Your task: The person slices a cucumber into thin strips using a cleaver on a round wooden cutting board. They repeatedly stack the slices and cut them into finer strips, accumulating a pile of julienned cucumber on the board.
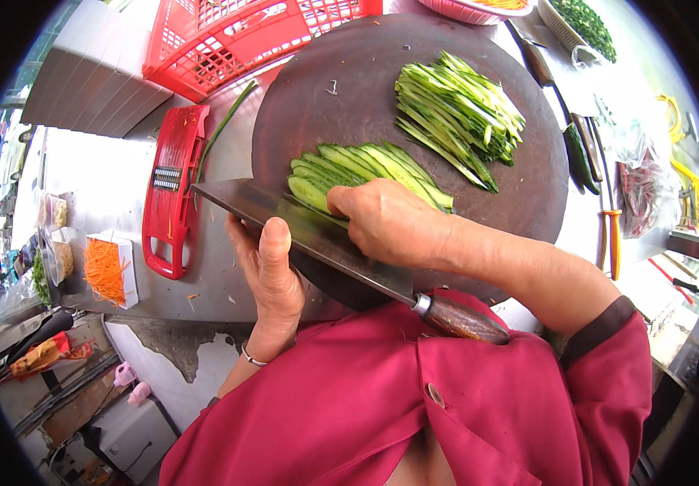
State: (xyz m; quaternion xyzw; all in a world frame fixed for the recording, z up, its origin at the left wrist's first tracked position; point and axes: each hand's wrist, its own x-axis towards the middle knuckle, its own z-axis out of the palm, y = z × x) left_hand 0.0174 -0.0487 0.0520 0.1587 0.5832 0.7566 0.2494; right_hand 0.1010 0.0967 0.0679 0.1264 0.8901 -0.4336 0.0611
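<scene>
A cleaver [319, 237] lies aslant before me, its wooden handle [462, 319] against the red shirt. My left hand [273, 273] has its thumb over the blade's near edge and its fingers partly hidden behind the blade. Above the blade, my right hand [386, 222] is curled against overlapping cucumber slices [355, 164]; its fingertips are partly hidden, so whether it grips any is unclear. The slices lie on a round, dark chopping block [325, 115]. A pile of cucumber strips [459, 115] lies farther back on the block, to the right.
A red slicer [173, 188] and a tray of shredded carrot [106, 270] lie on the metal table at left. Behind stands a red plastic crate [246, 36]. Right of the block are knives [586, 146], a whole cucumber [579, 158] and an orange-handled tool [612, 243].
</scene>
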